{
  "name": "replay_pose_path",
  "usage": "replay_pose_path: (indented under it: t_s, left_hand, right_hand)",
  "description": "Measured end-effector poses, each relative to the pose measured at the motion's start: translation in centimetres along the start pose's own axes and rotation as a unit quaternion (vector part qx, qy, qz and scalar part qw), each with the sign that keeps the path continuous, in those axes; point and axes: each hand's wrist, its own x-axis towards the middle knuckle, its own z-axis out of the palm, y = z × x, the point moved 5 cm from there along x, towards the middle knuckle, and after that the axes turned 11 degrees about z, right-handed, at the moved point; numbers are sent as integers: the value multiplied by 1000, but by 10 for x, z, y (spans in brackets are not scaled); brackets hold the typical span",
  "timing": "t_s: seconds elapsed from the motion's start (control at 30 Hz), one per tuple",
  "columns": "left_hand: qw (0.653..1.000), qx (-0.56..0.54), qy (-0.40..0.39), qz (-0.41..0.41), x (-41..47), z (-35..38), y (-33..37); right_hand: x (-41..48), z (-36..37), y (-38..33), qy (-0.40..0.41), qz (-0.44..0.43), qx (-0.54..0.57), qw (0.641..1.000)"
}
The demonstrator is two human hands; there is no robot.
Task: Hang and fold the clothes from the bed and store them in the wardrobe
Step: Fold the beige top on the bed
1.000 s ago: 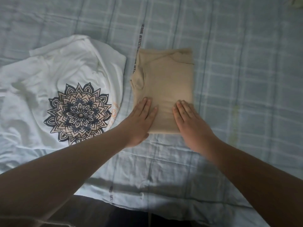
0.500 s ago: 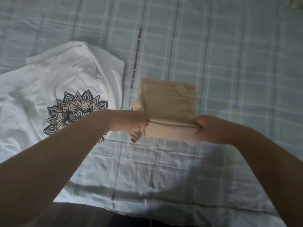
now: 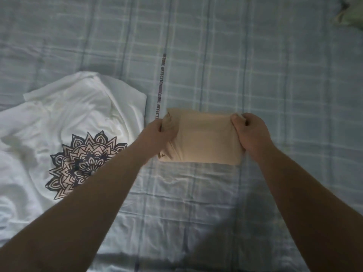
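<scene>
Leaning over a bed (image 3: pixel 284 71) covered in a pale blue checked sheet, a person reaches both bare arms forward. Between the hands is a folded beige garment (image 3: pixel 204 140), a compact rectangle with its near edge resting on the sheet, a little right of centre. The left hand (image 3: pixel 160 132) grips the garment's left edge, fingers curled round the cloth. The right hand (image 3: pixel 250 134) grips the right edge near the far corner, thumb and fingers pinching a bunch of fabric. Just left of the beige garment, a white T-shirt (image 3: pixel 82 114) lies spread and rumpled on the bed, its dark mandala print (image 3: pixel 84 163) facing up. The left forearm crosses part of that print. A line of printed lettering (image 3: pixel 162 75) runs along the sheet between the two garments. In the far right corner sits a pale green item (image 3: pixel 351 14), too blurred to identify.
</scene>
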Motion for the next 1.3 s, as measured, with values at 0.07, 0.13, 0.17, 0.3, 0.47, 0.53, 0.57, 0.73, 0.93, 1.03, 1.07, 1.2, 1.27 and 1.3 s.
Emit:
replay_pose_path:
  t_s: [0.07, 0.13, 0.17, 0.3, 0.47, 0.53, 0.57, 0.73, 0.93, 1.03, 1.07, 1.2, 1.27, 1.3]
  left_hand:
    - [986, 132, 98, 38, -7, 3, -1]
    - [965, 199, 158, 66, -14, 9, 2]
    - [961, 202, 175, 70, -16, 12, 2]
    - [960, 179, 213, 29, -20, 15, 11]
    - [856, 355, 256, 277, -43, 22, 62]
    - [820, 409, 160, 367, -46, 45, 64]
    - [809, 432, 118, 379, -44, 55, 59]
    - [815, 506, 34, 281, -22, 62, 13]
    - [842, 492, 23, 219, -12, 67, -2]
    - [857, 462, 19, 226, -17, 60, 12]
    - [876, 423, 43, 227, -20, 54, 18]
    - [930, 199, 291, 103, -39, 11, 25]
    - [947, 155, 277, -53, -40, 9, 12]
    - [951, 152, 242, -121, -39, 13, 7]
  right_hand:
    - [-6, 1, -3, 86, -63, -36, 994]
    - [-10, 6, 0, 118, -90, -67, 987]
    - [-9, 9, 3, 113, -80, -85, 987]
    - [-12, 1, 3, 123, 5, -62, 990]
    - [-72, -29, -33, 218, -278, -40, 934]
    - [-90, -3, -38, 165, -352, -161, 907]
    - [-93, 14, -35, 138, -354, -224, 898]
    - [-63, 61, -4, 82, -304, -340, 886]
    - [-47, 73, 1, 62, -314, -327, 889]
    - [-51, 59, -9, 42, -316, -264, 910]
    - [-53, 50, -12, 42, -310, -186, 931]
    - [-55, 7, 2, 162, -175, 82, 968]
    - [-49, 9, 16, 130, -14, 85, 988]
    - [-46, 14, 22, 92, 64, 72, 991]
